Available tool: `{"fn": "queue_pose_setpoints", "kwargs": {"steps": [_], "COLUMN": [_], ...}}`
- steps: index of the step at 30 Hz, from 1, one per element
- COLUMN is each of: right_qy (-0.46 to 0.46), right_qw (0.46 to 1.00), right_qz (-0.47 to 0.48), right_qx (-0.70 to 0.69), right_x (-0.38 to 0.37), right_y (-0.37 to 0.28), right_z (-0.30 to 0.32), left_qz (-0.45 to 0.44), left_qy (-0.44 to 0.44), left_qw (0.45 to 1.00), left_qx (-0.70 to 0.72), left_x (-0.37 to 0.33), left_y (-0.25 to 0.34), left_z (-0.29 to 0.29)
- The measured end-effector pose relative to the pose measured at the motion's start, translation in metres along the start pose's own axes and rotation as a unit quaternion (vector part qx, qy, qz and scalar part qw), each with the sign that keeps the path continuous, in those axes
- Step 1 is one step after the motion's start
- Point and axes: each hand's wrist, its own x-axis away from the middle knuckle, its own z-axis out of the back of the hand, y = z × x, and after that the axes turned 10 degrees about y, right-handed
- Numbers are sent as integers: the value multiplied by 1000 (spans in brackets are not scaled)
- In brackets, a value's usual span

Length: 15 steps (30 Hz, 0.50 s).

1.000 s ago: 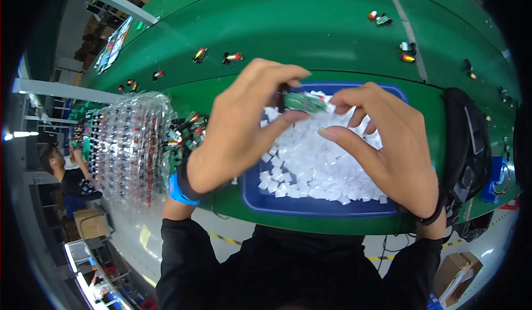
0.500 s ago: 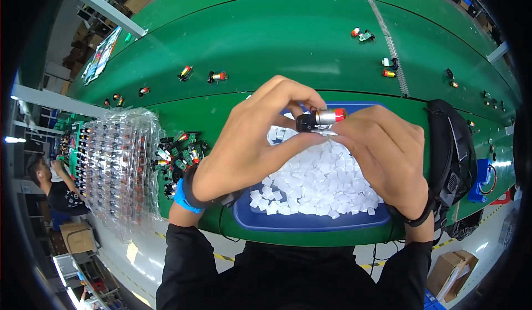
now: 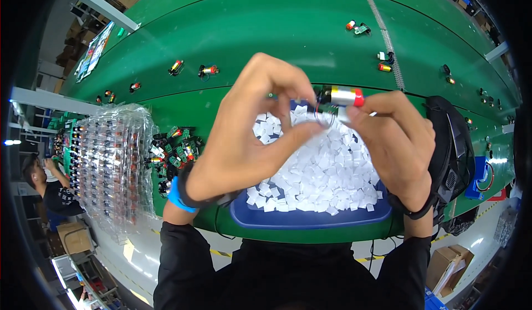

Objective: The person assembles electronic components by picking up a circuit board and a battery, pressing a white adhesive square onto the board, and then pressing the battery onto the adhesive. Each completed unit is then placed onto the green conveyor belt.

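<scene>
My left hand [image 3: 238,127] and right hand [image 3: 396,146] are raised over a blue tray [image 3: 310,222] heaped with small white paper squares [image 3: 324,180]. Between them is a small silver cylinder [image 3: 342,95] with a red end, a yellow band and a black end, with thin wires and a bit of green board below it. My right fingers pinch its red end. The left thumb and forefinger close on the wires at its black end; motion blurs the fingertips, and part of the piece is hidden behind them.
Similar wired pieces lie in a pile [image 3: 176,148] left of my arm and scattered along the green bench [image 3: 260,38]. Stacked clear plastic trays [image 3: 111,168] stand at the left edge, a person [image 3: 50,188] beyond them. A black backpack [image 3: 451,155] is at right.
The cylinder has shifted up and to the right with my right hand. My left fingers have come off its black body toward the wires, and the gap between the hands is wider.
</scene>
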Motion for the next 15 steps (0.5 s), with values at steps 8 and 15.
{"fn": "queue_pose_setpoints", "kwargs": {"steps": [8, 15], "right_qy": [3, 2], "right_qw": [998, 997], "right_qz": [62, 61], "right_qx": [13, 37], "right_x": [-2, -1], "right_y": [6, 5], "right_z": [4, 1], "left_qz": [391, 360], "left_qy": [-102, -100], "left_qw": [870, 887], "left_qx": [282, 273], "left_x": [-15, -11], "left_y": [-5, -5], "left_z": [12, 8]}}
